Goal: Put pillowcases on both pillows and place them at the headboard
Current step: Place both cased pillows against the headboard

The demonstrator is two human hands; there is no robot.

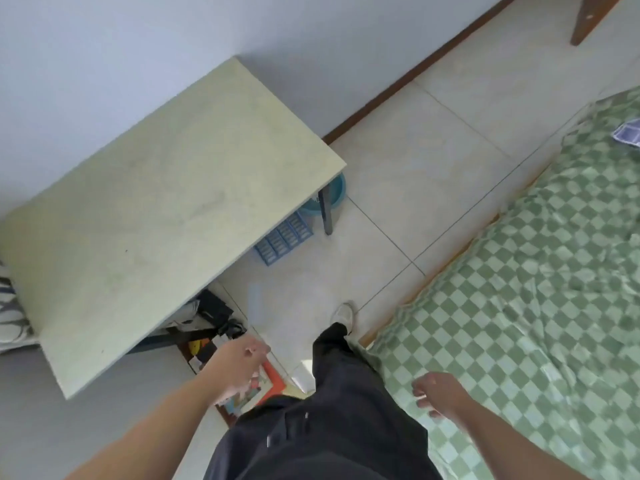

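Note:
I stand on the tiled floor between a table and the bed [540, 306], which is covered in a green checked sheet. My left hand [239, 367] hangs in front of me over the floor clutter, fingers loosely curled, holding nothing. My right hand [438, 393] hovers over the near edge of the bed, fingers loosely curled and holding nothing. A patterned white and dark fabric item [10, 317], possibly a pillow, shows at the far left edge behind the table. A small blue patterned cloth [627, 133] lies on the bed at the far right.
A pale table [156, 209] stands against the wall on my left. Under it are a blue slatted basket [284, 242], a teal basin [334, 194], black bags and colourful boxes [263, 386]. A brown furniture leg [588, 19] shows at top right.

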